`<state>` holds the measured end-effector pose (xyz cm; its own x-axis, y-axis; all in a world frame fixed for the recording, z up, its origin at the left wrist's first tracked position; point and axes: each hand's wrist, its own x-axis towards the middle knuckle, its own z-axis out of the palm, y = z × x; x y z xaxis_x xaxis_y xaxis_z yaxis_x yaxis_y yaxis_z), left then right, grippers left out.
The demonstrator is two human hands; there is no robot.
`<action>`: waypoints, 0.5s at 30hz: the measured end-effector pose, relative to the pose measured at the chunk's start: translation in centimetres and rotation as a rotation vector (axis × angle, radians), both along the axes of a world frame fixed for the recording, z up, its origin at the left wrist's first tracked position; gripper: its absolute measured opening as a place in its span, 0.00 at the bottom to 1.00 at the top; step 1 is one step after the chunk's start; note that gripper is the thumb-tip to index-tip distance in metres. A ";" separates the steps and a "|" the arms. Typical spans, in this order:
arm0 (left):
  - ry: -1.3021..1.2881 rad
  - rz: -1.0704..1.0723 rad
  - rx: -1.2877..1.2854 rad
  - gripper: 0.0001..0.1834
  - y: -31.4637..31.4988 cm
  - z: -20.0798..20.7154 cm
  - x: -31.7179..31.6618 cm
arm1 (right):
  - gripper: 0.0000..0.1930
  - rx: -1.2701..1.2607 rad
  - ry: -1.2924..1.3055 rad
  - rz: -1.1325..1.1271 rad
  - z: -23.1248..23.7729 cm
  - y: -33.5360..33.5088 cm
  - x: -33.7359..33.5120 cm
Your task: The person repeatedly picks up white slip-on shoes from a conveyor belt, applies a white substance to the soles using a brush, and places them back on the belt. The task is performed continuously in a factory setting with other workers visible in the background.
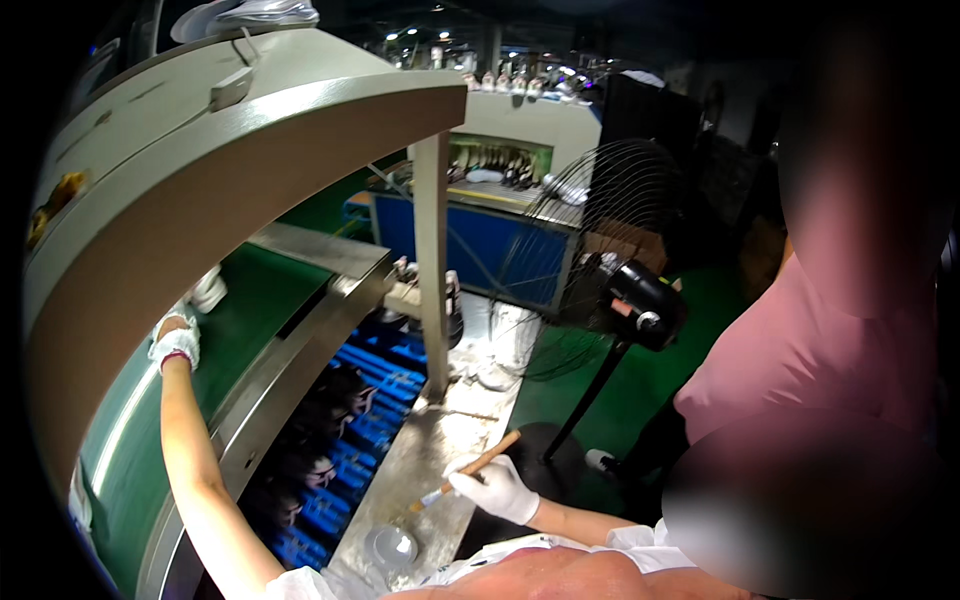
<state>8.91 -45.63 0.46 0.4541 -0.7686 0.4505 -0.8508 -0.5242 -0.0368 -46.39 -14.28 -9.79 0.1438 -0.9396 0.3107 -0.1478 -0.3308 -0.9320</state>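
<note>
My left hand (176,342), in a white glove, reaches far out over the green conveyor belt (262,290) under the machine's hood. A white object (208,290), perhaps a shoe, lies on the belt just beyond it. The fingers are too small and covered to show whether they grip anything. My right hand (502,490), also in a white glove, is closed around a brush (484,459) with a wooden handle. Its bristles point down and left over a stained metal ledge (385,485). Below the bristles, a small round tub (390,547) stands on that ledge.
Blue racks (375,365) with dark shoes run between belt and ledge. A metal post (431,270) rises behind the ledge. A black pedestal fan (640,305) stands ahead to the right. Close by on the right is a person in a pink top (790,350).
</note>
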 end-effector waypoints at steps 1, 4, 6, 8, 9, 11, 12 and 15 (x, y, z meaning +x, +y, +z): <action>0.003 0.010 0.004 0.25 -0.8 -0.1 -0.6 | 0.06 0.040 -0.023 0.004 -0.2 0.1 -0.4; 0.015 0.038 0.000 0.27 -2.1 -0.9 -1.4 | 0.07 0.073 0.066 -0.058 -0.8 0.1 -1.5; 0.023 0.040 -0.030 0.28 -2.1 -1.4 -1.5 | 0.07 0.066 0.044 -0.076 -0.9 -0.2 -1.9; 0.034 0.040 -0.077 0.28 -1.6 -1.4 -1.4 | 0.07 -0.030 0.116 -0.078 -0.9 -0.7 -2.0; 0.038 0.022 -0.142 0.29 -1.1 -1.1 -1.3 | 0.07 -0.113 0.127 -0.053 -0.9 -0.8 -1.8; 0.055 0.014 -0.170 0.28 0.8 -0.3 -0.8 | 0.07 -0.115 0.117 0.038 -0.7 -1.3 -1.3; 0.086 -0.009 -0.207 0.28 2.0 0.1 -0.2 | 0.07 -0.110 0.119 0.073 -0.8 -1.6 -0.4; 0.231 -0.100 -0.450 0.28 8.1 1.8 1.3 | 0.07 -0.142 0.075 0.129 -0.6 -2.0 0.7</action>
